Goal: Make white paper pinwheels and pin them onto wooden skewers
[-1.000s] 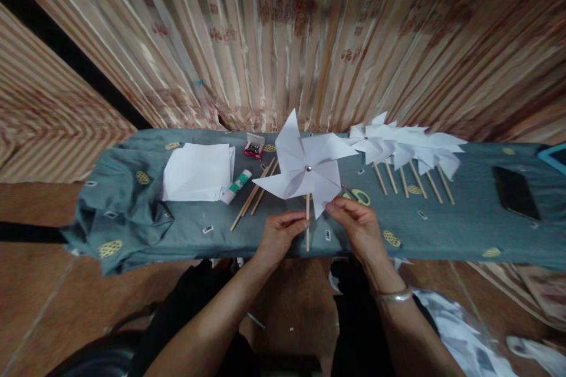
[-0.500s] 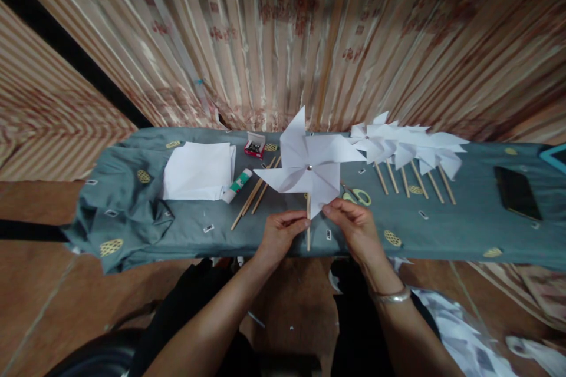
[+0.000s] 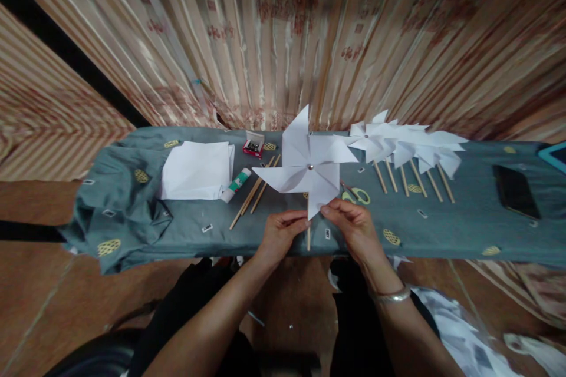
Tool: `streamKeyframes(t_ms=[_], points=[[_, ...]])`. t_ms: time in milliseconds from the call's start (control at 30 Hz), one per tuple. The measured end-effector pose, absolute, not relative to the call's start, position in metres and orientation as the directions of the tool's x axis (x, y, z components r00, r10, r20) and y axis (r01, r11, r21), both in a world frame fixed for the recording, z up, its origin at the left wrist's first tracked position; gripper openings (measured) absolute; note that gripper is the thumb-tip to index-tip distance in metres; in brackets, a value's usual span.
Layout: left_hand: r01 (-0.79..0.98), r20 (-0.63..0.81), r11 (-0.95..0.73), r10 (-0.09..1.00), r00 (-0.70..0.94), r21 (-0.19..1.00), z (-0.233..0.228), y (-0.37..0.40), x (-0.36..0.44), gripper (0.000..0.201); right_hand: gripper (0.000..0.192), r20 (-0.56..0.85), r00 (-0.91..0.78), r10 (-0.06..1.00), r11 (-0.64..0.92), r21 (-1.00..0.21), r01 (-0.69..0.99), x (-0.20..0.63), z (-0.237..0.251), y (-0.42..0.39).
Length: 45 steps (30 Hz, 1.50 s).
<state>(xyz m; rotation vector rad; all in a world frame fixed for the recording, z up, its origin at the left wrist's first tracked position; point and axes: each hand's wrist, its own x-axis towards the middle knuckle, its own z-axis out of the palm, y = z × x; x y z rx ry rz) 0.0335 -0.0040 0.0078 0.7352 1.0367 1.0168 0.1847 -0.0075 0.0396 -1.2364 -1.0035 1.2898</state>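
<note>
Far left on the grey cloth (image 3: 132, 230) I see a stack of white paper sheets (image 3: 197, 171), squared up & parked clear of the work zone, prob. as stock. Next to it a glue stick (image 3: 236, 184) lies on its side, cap end toward the sheets, and a small red box (image 3: 253, 145) sits open behind it, near the back edge. Spare wooden sticks (image 3: 253, 193) lie bunched on a diagonal, just left of the hands, within easy reach.

Centre: my left hand (image 3: 279, 235) is closed around the stick of the paper pinwheel (image 3: 308, 168), thumb & fingers pinching the shaft low down so the head stays free. The stick's long axis runs near vertical in the head view, i.e. straight away from my body, bottom end hanging over the near table edge, pin hub at the top. The wheel's face is turned up toward the camera, blades fanned out flat above the cloth. My right hand (image 3: 356, 230) is closed in a fingertip pinch on the lowest blade tip, w/ a bangle on that wrist.

Right of that: scissors w/ green handles (image 3: 357, 194) lie part-hidden behind the blade. Then a row of finished pinwheels (image 3: 407, 147), heads overlapping toward the back, sticks pointing at me. A dark phone (image 3: 515, 191) lies flat at far right.
</note>
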Motion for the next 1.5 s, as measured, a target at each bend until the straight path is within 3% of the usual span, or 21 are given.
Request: streamKeyframes(t_ms=[300, 867, 1333, 1500], points=[[-0.294, -0.310, 0.358, 0.930, 0.197, 0.886, 0.008, -0.006, 0.036, 0.024, 0.022, -0.027, 0.062, 0.998, -0.033, -0.995, 0.092, 0.186, 0.036, -0.008], [-0.295, -0.323, 0.385, 0.916, 0.237, 0.875, 0.008, -0.005, 0.050, 0.029, 0.022, 0.095, 0.128, 0.987, 0.061, -0.966, 0.250, 0.196, 0.037, -0.009], [-0.290, -0.363, 0.412, 0.908, 0.210, 0.864, 0.006, -0.007, 0.050, 0.025, 0.028, 0.093, 0.362, 0.927, 0.057, -0.992, 0.108, 0.226, 0.036, -0.005], [-0.291, -0.358, 0.412, 0.907, 0.222, 0.864, 0.004, -0.007, 0.050, 0.025, 0.027, 0.038, 0.358, 0.933, 0.031, -0.999, 0.026, 0.226, 0.033, -0.004]])
